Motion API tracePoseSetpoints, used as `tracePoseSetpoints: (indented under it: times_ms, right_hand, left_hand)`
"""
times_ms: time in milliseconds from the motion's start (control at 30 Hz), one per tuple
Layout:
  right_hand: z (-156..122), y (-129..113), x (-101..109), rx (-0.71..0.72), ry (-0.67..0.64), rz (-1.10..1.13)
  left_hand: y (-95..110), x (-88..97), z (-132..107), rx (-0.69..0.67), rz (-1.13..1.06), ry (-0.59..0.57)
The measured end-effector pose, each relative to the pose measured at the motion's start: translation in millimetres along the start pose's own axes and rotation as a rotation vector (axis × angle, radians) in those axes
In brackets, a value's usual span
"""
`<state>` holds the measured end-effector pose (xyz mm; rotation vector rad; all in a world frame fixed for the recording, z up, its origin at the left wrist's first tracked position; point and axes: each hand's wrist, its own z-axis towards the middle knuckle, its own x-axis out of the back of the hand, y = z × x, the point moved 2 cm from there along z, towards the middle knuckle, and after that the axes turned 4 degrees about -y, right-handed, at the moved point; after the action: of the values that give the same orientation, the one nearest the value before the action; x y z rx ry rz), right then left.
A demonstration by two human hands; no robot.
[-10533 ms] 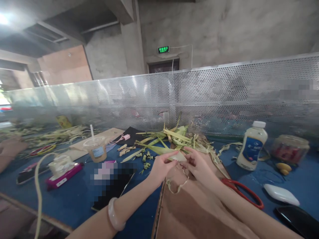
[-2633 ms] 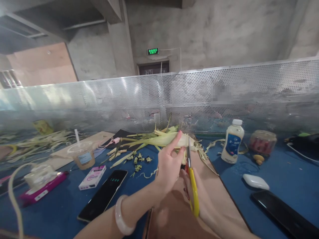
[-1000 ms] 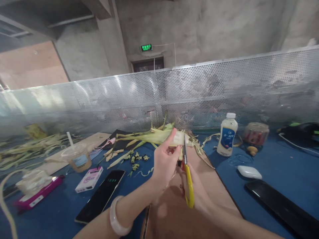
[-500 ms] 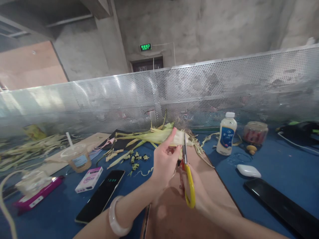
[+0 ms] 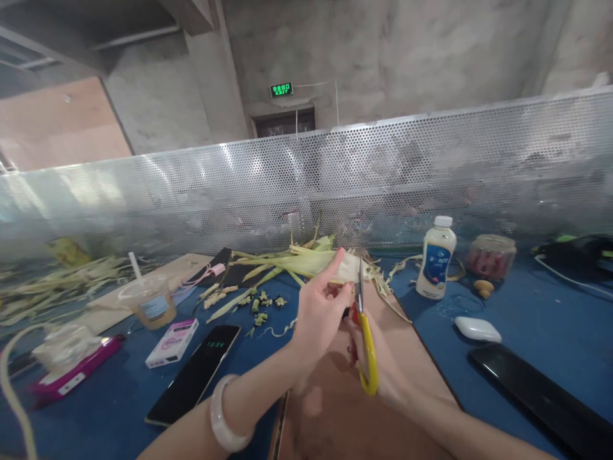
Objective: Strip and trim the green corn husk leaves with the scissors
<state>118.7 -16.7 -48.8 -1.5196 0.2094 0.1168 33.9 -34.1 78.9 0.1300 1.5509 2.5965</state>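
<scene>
Pale green corn husk (image 5: 306, 265) stretches leftward from my left hand (image 5: 316, 319), whose thumb and fingers pinch its whitish, broad end. In my right hand (image 5: 383, 370) are scissors (image 5: 369, 358) with yellow handles; my fingers are wrapped through and around them. The blades point up and away, against the pale end of the husk just right of my left fingertips. How far the blades stand apart I cannot make out. Both hands are above a brown board (image 5: 335, 421). Part of the husk is hidden behind my left hand.
Small green curled pieces (image 5: 260, 313) lie left of the board. Farther left are a phone (image 5: 196, 377), a small box (image 5: 172, 343) and a drink cup (image 5: 156, 310). To the right stand a bottle (image 5: 437, 262), a jar (image 5: 491, 259), a white case (image 5: 477, 329) and a black device (image 5: 536, 396). A perforated metal screen (image 5: 239, 198) runs behind.
Both hands, the husk and the scissors have shifted very slightly right in the view. The grip on each stays the same.
</scene>
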Motion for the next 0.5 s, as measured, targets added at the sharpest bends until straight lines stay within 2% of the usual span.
tracePoseSetpoints:
  times_ms: [233, 400, 500]
  right_hand:
    - [-4.9, -7.2, -1.3, -0.052, -0.087, 0.062]
    - [-7.4, -3.1, -5.6, -0.147, -0.024, 0.145]
    - [-6.9, -1.5, -6.8, -0.134, -0.03, 0.148]
  left_hand:
    - [-1.4, -0.6, -0.4, -0.009, -0.014, -0.022]
    - [-1.0, -1.1, -1.6, -0.016, -0.007, -0.021]
    - [-0.7, -0.6, -2.1, -0.017, 0.002, -0.021]
